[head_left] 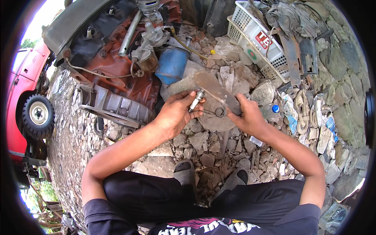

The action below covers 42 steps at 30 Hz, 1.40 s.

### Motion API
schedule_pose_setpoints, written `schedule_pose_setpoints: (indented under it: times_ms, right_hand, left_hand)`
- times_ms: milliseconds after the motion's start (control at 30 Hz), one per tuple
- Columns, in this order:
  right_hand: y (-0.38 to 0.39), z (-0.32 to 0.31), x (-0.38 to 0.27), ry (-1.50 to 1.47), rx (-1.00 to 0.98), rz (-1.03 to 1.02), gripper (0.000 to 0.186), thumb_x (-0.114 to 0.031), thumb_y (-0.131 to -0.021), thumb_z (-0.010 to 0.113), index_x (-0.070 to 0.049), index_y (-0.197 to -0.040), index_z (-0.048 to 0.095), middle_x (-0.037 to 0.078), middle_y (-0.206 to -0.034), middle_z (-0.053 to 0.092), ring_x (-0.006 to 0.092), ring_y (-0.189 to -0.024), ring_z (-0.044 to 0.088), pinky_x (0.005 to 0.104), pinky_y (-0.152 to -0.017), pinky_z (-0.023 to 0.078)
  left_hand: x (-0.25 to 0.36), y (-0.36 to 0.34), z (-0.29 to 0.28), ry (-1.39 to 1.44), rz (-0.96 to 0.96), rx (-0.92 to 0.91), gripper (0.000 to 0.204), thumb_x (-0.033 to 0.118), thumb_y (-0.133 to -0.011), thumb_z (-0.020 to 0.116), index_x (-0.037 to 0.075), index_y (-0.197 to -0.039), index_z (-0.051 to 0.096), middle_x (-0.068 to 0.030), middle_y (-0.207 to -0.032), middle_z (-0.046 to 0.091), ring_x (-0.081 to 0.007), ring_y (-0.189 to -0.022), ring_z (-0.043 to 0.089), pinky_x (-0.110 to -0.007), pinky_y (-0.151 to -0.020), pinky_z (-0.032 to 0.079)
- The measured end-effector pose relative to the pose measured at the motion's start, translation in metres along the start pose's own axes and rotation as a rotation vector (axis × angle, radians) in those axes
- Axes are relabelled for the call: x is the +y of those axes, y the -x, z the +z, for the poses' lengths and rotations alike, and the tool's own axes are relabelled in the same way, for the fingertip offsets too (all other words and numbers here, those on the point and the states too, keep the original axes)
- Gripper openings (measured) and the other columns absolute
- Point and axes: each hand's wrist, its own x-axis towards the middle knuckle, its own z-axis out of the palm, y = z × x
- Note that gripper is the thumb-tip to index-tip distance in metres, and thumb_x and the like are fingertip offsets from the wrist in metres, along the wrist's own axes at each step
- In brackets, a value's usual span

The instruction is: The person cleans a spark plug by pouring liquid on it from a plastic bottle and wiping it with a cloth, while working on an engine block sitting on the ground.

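Note:
Pinched between the thumb and fingers of my left hand (175, 113) is a spark plug (195, 102), tilted with its metal end up. My right hand (250, 119) grips a flat brown-and-grey strip (217, 92), whose material I cannot make out for certain. The strip's far part reaches leftward over a flat stone, close to the spark plug's upper end; whether they touch is unclear. Just below the strip shows the ring end of a spanner (220, 112), its shaft running toward my left fingers.
A rust-red engine block (100, 62) with a blue oil filter (172, 64) lies at the far left. White plastic crates (254, 43) stand far right, near a bottle with a blue cap (275, 108). Broken stones (199, 141) cover the ground. A red vehicle (27, 82) stands left.

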Motion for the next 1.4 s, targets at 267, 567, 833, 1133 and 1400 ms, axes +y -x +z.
schedule_pose_setpoints:
  times_ms: [267, 567, 833, 1133, 1400]
  right_hand:
    - [0.009, 0.002, 0.030, 0.037, 0.066, 0.075, 0.032, -0.008, -0.086, 0.072, 0.000, -0.107, 0.050, 0.021, -0.076, 0.064, 0.0392, -0.067, 0.066, 0.0426, -0.059, 0.049]
    - [0.001, 0.014, 0.010, 0.030, 0.108, -0.101, 0.025, -0.011, -0.088, 0.073, 0.000, -0.101, 0.055, 0.019, -0.076, 0.065, 0.0297, -0.060, 0.063, 0.0385, -0.057, 0.049]
    - [-0.001, -0.002, 0.006, -0.079, 0.120, 0.113, 0.023, -0.015, -0.086, 0.076, 0.000, -0.101, 0.069, 0.015, -0.069, 0.066, 0.0178, -0.058, 0.061, 0.0342, -0.056, 0.048]
    - [0.009, 0.000, 0.017, -0.062, 0.066, 0.133, 0.025, -0.008, -0.081, 0.072, 0.000, -0.105, 0.070, 0.012, -0.066, 0.062, 0.0119, -0.058, 0.056, 0.0326, -0.058, 0.048]
    - [-0.001, 0.000, 0.008, -0.069, 0.100, 0.029, 0.020, -0.007, -0.080, 0.072, 0.000, -0.099, 0.071, 0.011, -0.062, 0.060, 0.0122, -0.056, 0.054, 0.0319, -0.056, 0.047]
  left_hand:
    - [0.007, -0.002, -0.010, 0.122, -0.021, 0.070, 0.023, 0.021, -0.107, 0.048, 0.000, -0.114, 0.055, -0.0068, -0.101, 0.061, -0.0150, -0.084, 0.054, -0.034, -0.079, 0.047]
    - [0.005, 0.006, 0.004, 0.012, 0.027, -0.033, 0.025, 0.017, -0.103, 0.055, 0.001, -0.122, 0.053, -0.0059, -0.106, 0.062, -0.0127, -0.085, 0.053, -0.031, -0.078, 0.046]
    - [-0.004, 0.003, -0.004, -0.253, 0.192, -0.002, 0.030, 0.012, -0.102, 0.057, -0.001, -0.126, 0.046, -0.0052, -0.103, 0.059, -0.0086, -0.078, 0.050, -0.025, -0.069, 0.043]
    - [0.001, 0.004, -0.009, -0.405, 0.394, -0.051, 0.027, 0.008, -0.101, 0.058, 0.000, -0.124, 0.046, -0.0061, -0.108, 0.057, -0.0087, -0.093, 0.052, -0.024, -0.080, 0.043]
    - [0.000, 0.008, -0.002, -0.605, 0.607, -0.112, 0.023, 0.003, -0.100, 0.058, -0.001, -0.120, 0.048, -0.0089, -0.119, 0.055, -0.0127, -0.112, 0.051, -0.029, -0.101, 0.040]
